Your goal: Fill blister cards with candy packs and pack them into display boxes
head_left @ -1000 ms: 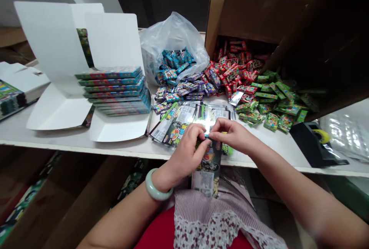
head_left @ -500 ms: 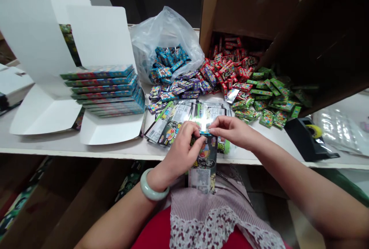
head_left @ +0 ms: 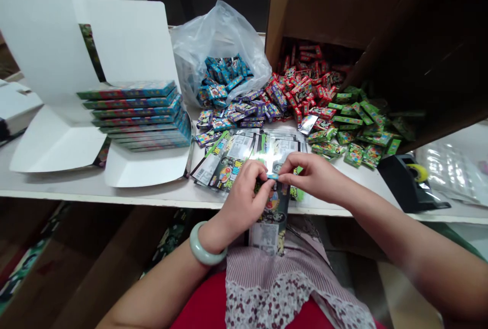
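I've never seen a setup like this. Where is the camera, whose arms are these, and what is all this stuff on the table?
There is no machine here. These pictures come from a camera worn on a person's head, looking forward and down, so the arms entering from the bottom are the wearer's own. The left hand, with a pale green bangle on its wrist, and the right hand meet in the middle, pinching a small blue piece. A printed card hangs below it. More printed sheets lie on the white table. Behind them are a tipped cardboard box spilling red packets and green packets, a clear plastic bag of blue packets, and stacked flat boxes in an open white carton.
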`<state>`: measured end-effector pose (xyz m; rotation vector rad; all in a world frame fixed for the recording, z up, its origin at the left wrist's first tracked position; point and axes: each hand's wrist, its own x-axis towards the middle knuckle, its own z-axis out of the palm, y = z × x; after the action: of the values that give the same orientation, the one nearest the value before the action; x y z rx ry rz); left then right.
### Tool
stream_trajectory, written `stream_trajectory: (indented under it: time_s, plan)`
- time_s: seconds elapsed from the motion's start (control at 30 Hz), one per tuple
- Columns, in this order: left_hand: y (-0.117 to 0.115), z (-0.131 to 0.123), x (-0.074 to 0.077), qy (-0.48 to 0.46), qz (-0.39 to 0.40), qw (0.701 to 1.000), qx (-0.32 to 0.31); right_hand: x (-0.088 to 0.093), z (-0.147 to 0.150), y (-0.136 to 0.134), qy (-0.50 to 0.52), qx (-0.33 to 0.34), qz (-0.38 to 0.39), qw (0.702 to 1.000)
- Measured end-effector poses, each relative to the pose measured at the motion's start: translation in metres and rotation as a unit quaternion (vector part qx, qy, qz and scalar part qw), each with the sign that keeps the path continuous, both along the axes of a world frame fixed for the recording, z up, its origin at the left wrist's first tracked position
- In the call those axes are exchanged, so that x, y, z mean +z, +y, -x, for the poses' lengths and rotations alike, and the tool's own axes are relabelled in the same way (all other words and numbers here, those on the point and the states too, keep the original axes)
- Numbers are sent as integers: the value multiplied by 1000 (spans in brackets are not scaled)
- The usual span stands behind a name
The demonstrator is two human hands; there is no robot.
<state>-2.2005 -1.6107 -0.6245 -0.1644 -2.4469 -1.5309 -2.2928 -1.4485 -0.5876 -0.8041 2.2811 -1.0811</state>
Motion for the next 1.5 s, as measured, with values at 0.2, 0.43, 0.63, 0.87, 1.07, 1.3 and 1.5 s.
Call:
stream_trajectory:
  time_s: [0.2, 0.43, 0.63, 0.87, 1.07, 1.3, 1.5]
  plan:
    - [-3, -1, -1, 3, -15, 1000, -11, -3, -7, -5, 16, -44, 1, 999]
    - [-4, -2, 0, -10, -42, 999, -17, -6, -13, -9, 44, -72, -23, 996]
    - [-5, -2, 0, -17, -55, 998, -19, -10, -1, -8, -32, -55, -7, 998]
    - [-5, -2, -2, -17, -56, 998, -10, -9, -7, -10, 43, -74, -21, 996]
    - [-5, -1, -3, -21, -51, 998, -15, -10, -7, -8, 39, -68, -13, 997]
    - [-2, -3, -3, -16, -52, 999, -3, -11, -14, 4, 52, -43, 54, 996]
    - [-4, -3, 3, -37, -52, 998, -3, -12, -20, 16, 93, 12, 85, 992]
